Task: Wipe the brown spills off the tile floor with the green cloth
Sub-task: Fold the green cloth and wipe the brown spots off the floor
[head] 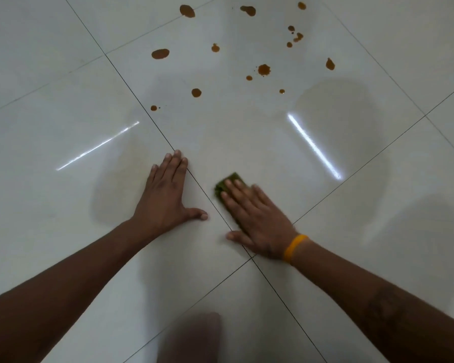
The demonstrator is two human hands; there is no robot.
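Note:
Several brown spills dot the white tile floor in the upper middle of the head view, from a large oval blot on the left to a drop on the right. My right hand lies flat with straight fingers on the green cloth, pressing it to the floor; only the cloth's far edge shows beyond my fingertips. The cloth sits well below the nearest spills. My left hand rests flat on the tile to the left of it, fingers straight, thumb spread.
Dark grout lines cross the glossy tiles and meet just below my right wrist. Two bright light reflections streak the floor. An orange band circles my right wrist. A blurred dark shape sits at the bottom edge.

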